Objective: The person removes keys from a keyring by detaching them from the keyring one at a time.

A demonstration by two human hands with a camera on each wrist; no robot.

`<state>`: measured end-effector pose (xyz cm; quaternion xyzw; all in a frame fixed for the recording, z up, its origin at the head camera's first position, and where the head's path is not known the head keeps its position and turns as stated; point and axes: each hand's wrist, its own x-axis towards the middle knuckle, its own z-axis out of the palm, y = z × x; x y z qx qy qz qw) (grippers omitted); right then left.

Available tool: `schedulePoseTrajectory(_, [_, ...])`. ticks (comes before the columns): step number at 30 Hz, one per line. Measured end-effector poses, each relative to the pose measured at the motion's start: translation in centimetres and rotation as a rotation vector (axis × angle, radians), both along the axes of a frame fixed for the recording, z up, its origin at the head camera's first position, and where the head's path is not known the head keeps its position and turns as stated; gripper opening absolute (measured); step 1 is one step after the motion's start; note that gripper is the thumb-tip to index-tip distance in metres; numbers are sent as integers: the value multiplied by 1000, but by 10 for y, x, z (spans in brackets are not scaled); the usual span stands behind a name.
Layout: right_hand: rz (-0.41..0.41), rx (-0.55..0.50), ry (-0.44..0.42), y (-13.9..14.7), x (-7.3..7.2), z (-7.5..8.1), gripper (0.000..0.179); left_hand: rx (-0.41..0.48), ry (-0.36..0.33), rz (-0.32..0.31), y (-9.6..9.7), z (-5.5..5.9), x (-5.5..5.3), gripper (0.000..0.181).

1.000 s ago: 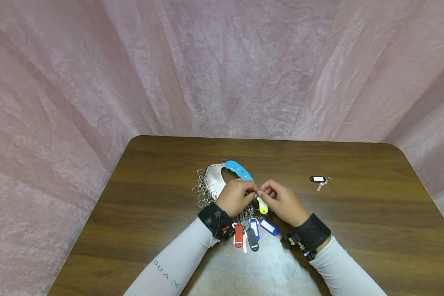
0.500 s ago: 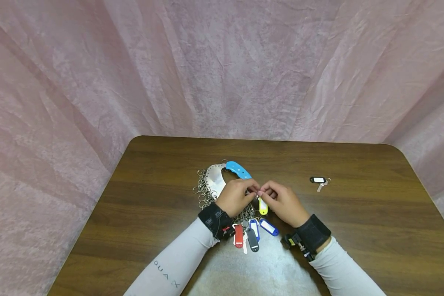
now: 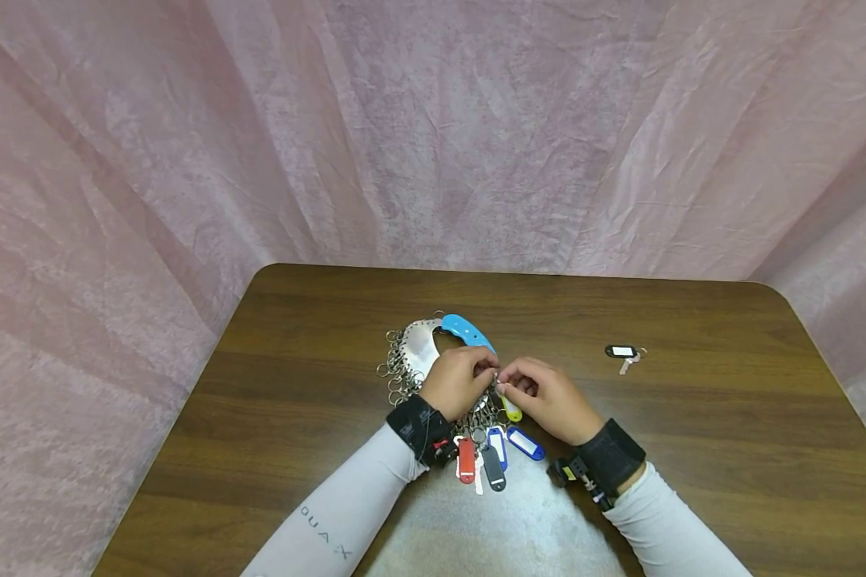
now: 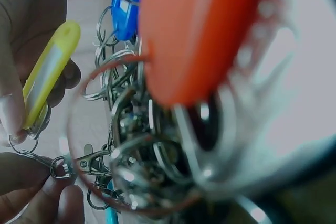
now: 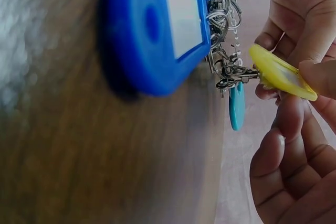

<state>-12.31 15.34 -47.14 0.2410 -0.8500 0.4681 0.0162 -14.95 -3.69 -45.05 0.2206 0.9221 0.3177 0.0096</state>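
In the head view, a crescent-shaped metal key holder [image 3: 420, 353] with a light-blue handle [image 3: 467, 330] lies on the table, fringed with small rings and clasps. My left hand [image 3: 458, 381] is over its right side. Between finger and thumb it pinches the ring end of a small metal clasp [image 4: 92, 162]. My right hand [image 3: 548, 397] faces it, fingertips close to the left hand's, and holds a yellow key tag [image 4: 51, 74] by its split-ring end [image 4: 29, 153]. That ring meets the clasp's end; whether they are linked I cannot tell.
Below the hands lie a red key tag [image 3: 466, 460], a dark grey key tag [image 3: 494, 469] and two blue key tags [image 3: 525, 443], with a silver key [image 3: 479, 474] among them. A black key tag [image 3: 621, 351] with a key lies apart at right on the wooden table [image 3: 729, 417].
My right fingertips have shifted slightly left and down, and the yellow key tag has tilted and is more covered by them. The other tags stay put.
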Motion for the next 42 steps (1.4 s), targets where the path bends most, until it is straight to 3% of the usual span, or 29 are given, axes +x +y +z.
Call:
schedulePoseTrajectory(7, [15, 11, 8, 0, 0, -1, 6, 13, 9, -6, 1, 0, 1, 8])
schedulePoseTrajectory(19, [-37, 9, 20, 0, 0, 0, 4, -8, 95, -63, 1, -4, 0, 8])
schedulePoseTrajectory(42, [-73, 18, 54, -2, -1, 2, 4, -26, 113, -94, 2, -1, 2, 10])
